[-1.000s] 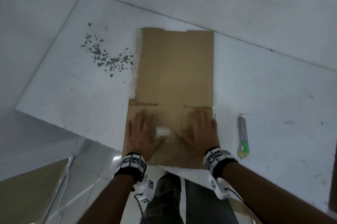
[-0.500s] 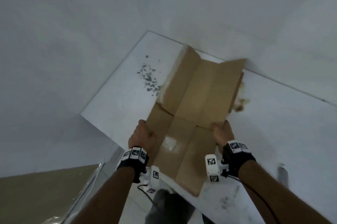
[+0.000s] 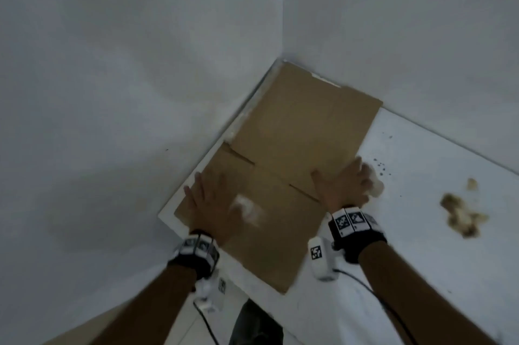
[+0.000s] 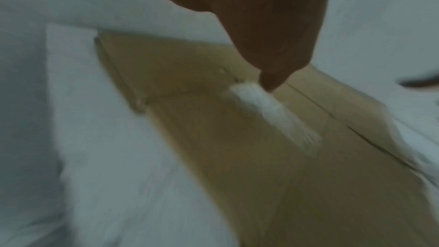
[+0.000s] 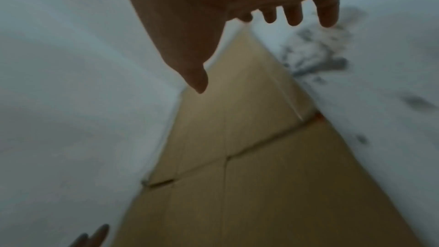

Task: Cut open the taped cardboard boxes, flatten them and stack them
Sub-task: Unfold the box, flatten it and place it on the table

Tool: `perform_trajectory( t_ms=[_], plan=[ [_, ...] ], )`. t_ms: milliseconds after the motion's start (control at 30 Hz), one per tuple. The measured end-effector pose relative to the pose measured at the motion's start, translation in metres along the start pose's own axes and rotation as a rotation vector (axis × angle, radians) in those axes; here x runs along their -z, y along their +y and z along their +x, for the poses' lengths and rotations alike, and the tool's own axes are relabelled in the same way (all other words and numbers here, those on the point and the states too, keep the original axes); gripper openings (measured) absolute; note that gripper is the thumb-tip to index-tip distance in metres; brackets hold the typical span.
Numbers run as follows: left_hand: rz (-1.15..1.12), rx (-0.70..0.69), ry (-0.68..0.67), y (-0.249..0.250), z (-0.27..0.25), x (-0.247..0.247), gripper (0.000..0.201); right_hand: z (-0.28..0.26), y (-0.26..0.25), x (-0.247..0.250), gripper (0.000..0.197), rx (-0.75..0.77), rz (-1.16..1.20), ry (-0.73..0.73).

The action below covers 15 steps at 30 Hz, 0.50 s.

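You're stacking: the flattened box lies mid-frame under your spread, flat left hand and right hand; next, let go.

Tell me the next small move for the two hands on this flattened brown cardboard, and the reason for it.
Probably lift both hands off and let go. The flattened brown cardboard box already lies flat in the corner of the white table, against the wall. The left hand rests open on its near flap; the right hand sits open at its right edge. Neither grips it, so placing looks done.

Black wristbands with checkered markers, white camera pods, cables
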State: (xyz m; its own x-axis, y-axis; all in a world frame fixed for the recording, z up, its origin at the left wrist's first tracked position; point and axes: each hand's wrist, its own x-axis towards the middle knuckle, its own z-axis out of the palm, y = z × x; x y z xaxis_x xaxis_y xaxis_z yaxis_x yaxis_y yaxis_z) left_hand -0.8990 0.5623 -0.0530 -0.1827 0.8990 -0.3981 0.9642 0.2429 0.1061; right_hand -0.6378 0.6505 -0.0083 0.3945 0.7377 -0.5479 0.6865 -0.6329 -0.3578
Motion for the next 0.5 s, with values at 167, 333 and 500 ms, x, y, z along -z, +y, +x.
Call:
perform_trajectory(
  t_ms=[167,333,500],
  plan=[
    [-0.042,-0.139,-0.103,0.012,-0.043,-0.048,0.111,0.066,-0.096,-0.021,0.107,0.579,-0.555,-0.058],
    [-0.02,-0.102,-0.082,0.013,-0.029,-0.059,0.112,0.11,-0.116,-0.06,0.114,0.721,-0.814,-0.137],
    [-0.008,-0.082,-0.147,0.013,-0.029,-0.055,0.115,0.109,-0.112,-0.062,0.111,0.724,-0.786,-0.097]
  ],
)
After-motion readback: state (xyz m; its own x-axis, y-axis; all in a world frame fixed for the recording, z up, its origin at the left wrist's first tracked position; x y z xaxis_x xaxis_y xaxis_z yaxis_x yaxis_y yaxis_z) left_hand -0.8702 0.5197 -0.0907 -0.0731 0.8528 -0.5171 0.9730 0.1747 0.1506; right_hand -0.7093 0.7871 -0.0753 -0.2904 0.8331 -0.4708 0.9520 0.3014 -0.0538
